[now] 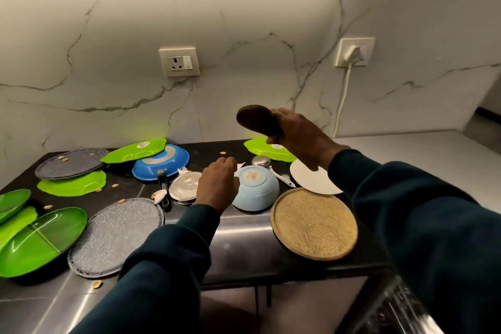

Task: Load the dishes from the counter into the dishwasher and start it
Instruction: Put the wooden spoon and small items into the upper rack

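One small dark wooden bowl (257, 120) is up in our right hand (298, 135), fingers curled on its rim, above the counter (244, 241). Looks light & hard. Left hand (217, 184) hangs loose, empty, by the light-blue bowl (256, 188).

Hands over a cluttered counter (244, 247)

Right hand (301, 138) grips a dark brown dish (256, 119) aloft — left hand (217, 184), loosely curled, hovers beside an upturned pale blue bowl (257, 188).
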